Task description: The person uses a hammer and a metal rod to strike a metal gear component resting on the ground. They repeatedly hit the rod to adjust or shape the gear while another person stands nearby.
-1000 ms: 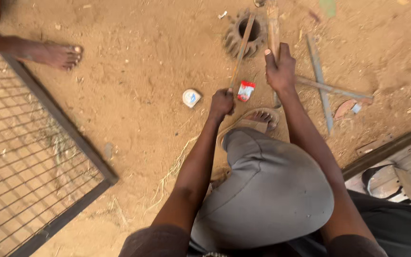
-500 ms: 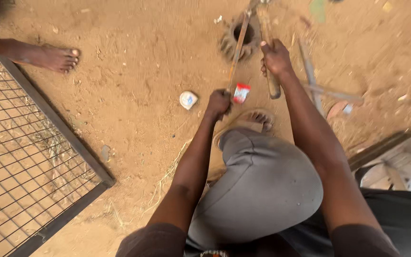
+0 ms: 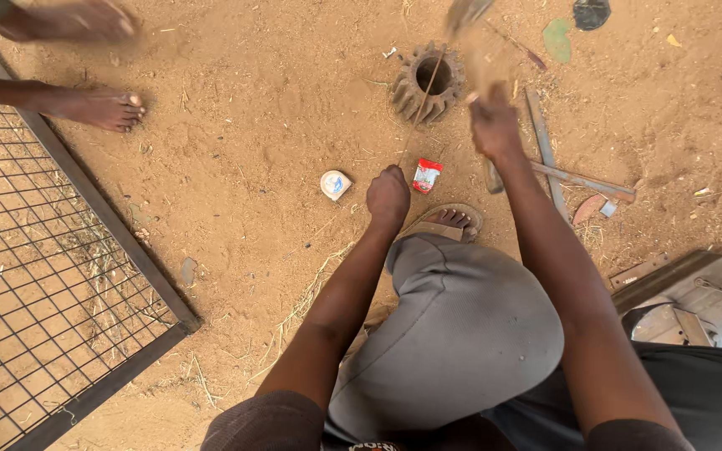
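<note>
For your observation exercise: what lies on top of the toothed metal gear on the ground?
A thin rod, held by the left hand, reaches across the gear over its centre hole. The hole is dark; its contents cannot be seen.

Rusty brown gear [image 3: 428, 83] on orange-tan sand [image 3: 244, 125], red-and-white packet [image 3: 426, 175], grey trousers [image 3: 453, 334], dark wire mesh [image 3: 35, 276].

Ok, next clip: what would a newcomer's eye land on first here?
Probably the rusty toothed gear lying on the sandy ground at top centre, with a thin rod slanting onto it from the left hand. Next, the right hand raised beside it gripping a blurred tool, and the wire mesh panel filling the left side.
</note>
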